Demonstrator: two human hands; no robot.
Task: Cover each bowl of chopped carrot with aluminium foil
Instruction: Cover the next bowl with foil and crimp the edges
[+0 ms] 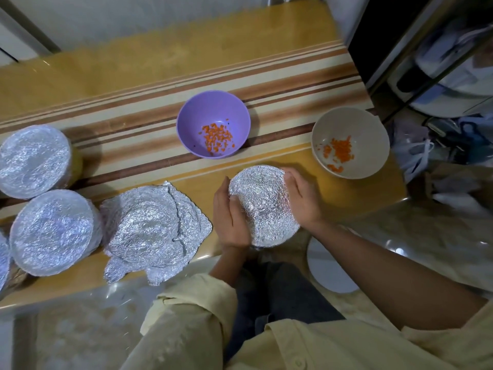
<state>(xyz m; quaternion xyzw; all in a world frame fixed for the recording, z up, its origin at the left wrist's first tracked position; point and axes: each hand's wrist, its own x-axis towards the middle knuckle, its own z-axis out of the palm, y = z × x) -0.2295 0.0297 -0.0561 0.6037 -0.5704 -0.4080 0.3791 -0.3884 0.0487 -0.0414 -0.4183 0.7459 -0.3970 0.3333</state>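
Observation:
A foil-covered bowl [262, 205] sits at the table's near edge between my hands. My left hand [229, 218] presses the foil against its left side, thumb on the rim. My right hand [301, 194] cups its right side, fingers curved round the foil. Behind it stand a purple bowl [213, 113] and a beige bowl [368, 134], both uncovered, each with chopped carrot in the bottom. A loose pile of crumpled foil sheets [152, 228] lies to the left of my left hand.
Foil-covered bowls stand at the left: one at the back [33, 157], one nearer [53, 232], and a sliver of another at the frame edge [3, 260]. The striped wooden table [133, 129] ends just before my lap. Bags and clutter fill the right.

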